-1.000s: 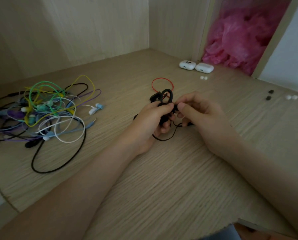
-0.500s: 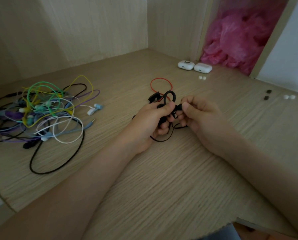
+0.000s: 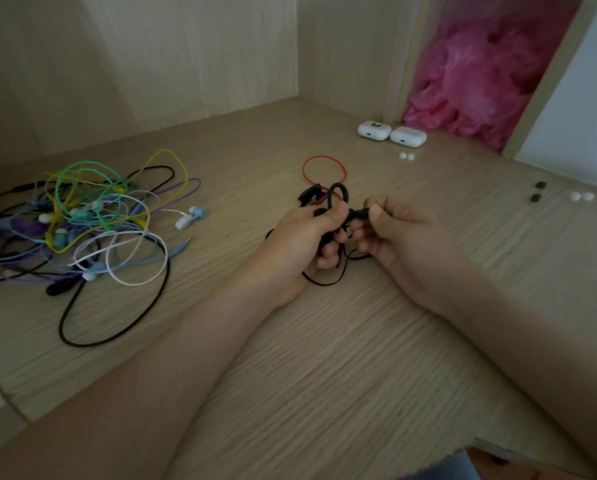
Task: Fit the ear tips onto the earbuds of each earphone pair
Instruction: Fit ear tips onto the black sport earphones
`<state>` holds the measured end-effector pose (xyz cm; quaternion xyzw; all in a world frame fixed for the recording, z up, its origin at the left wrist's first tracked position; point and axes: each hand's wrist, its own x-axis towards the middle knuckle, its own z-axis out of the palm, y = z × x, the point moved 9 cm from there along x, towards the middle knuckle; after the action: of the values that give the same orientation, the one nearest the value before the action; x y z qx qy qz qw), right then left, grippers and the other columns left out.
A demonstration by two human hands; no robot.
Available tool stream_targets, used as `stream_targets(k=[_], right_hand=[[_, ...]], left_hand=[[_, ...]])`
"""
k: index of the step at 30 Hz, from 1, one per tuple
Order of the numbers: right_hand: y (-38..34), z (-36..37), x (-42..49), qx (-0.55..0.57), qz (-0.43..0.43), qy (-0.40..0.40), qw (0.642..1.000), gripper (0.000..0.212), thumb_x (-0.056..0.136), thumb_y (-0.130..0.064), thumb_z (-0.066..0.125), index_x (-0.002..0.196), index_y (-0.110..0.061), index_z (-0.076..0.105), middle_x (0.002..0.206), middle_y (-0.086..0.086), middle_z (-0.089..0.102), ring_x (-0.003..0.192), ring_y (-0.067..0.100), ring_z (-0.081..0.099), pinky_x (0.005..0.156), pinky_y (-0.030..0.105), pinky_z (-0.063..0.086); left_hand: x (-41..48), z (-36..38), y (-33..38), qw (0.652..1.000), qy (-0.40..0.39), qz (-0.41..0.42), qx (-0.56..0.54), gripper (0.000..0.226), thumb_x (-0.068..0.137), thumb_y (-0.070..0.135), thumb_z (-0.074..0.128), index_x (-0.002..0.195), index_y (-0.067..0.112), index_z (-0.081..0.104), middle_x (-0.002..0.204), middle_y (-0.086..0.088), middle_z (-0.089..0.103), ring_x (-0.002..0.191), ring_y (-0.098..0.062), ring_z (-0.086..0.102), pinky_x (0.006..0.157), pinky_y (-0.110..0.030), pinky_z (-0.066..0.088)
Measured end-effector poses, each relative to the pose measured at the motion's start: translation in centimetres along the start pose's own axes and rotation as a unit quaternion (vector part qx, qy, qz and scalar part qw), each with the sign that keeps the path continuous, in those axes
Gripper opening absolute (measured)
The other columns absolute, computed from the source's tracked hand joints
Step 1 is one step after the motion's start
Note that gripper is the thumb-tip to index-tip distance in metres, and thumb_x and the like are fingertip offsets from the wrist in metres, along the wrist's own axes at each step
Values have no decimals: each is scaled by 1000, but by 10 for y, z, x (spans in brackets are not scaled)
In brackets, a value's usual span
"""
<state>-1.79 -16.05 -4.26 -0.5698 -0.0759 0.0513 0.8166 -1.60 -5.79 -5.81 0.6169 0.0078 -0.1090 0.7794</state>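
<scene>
My left hand [image 3: 307, 237] grips a black ear-hook earphone [image 3: 337, 197] with its thin black cable looping below the fingers. My right hand [image 3: 390, 226] pinches the black earbud end [image 3: 359, 213] between thumb and forefinger, right against the left thumb. Whether an ear tip sits between the fingers is hidden. The pair's second black earbud [image 3: 309, 195] lies just behind the left hand, next to a loop of red cable [image 3: 323, 168]. Two dark ear tips [image 3: 538, 192] and two white ear tips [image 3: 581, 196] lie at the right. Another two white ear tips [image 3: 407, 156] lie further back.
A tangle of coloured wired earphones [image 3: 82, 223] fills the left of the wooden desk [image 3: 325, 358]. Two white earbud cases [image 3: 390, 133] stand at the back beside pink plastic [image 3: 480, 81]. Wooden walls close the back and left.
Both hands stay together on the black earphone with only small shifts of the fingers. The camera view has drifted slightly.
</scene>
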Motion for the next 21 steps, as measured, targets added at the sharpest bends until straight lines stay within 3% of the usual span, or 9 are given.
stream_targets(k=[3,6,10,15,21], right_hand=[[-11,-14,0,4,-38,62,997,24,101,-5,30,82,-11,46,76,8,62,63,10,61,56,18,50],[-14,-19,0,-84,-62,87,991,19,99,-4,37,84,-10,47,79,9,63,66,11,62,59,18,50],[-8,-17,2,-125,-60,77,987,14,94,0,46,88,-11,50,77,7,62,64,9,58,60,16,49],[-9,-14,1,-135,-49,54,988,13,90,0,52,85,-11,55,75,5,59,64,7,54,60,15,47],[-9,-16,1,-110,-31,50,992,11,88,-1,56,84,-11,59,71,0,56,63,7,51,58,16,44]], left_hand=[[1,-8,-1,999,43,-7,-6,23,97,19,50,76,9,54,58,0,45,40,-3,35,34,-14,26],[0,-4,-2,999,27,-10,16,19,96,20,51,84,7,56,57,1,47,39,-3,36,35,-14,27],[-4,2,-1,1000,-2,-11,5,16,96,19,51,90,5,56,59,0,50,41,-4,38,37,-16,28],[-6,5,1,1000,-6,-12,-26,14,94,5,45,84,5,55,62,-6,48,43,-8,36,40,-18,24],[-4,6,2,999,-22,21,40,9,94,8,52,89,8,60,63,-1,52,45,-5,40,39,-16,29]])
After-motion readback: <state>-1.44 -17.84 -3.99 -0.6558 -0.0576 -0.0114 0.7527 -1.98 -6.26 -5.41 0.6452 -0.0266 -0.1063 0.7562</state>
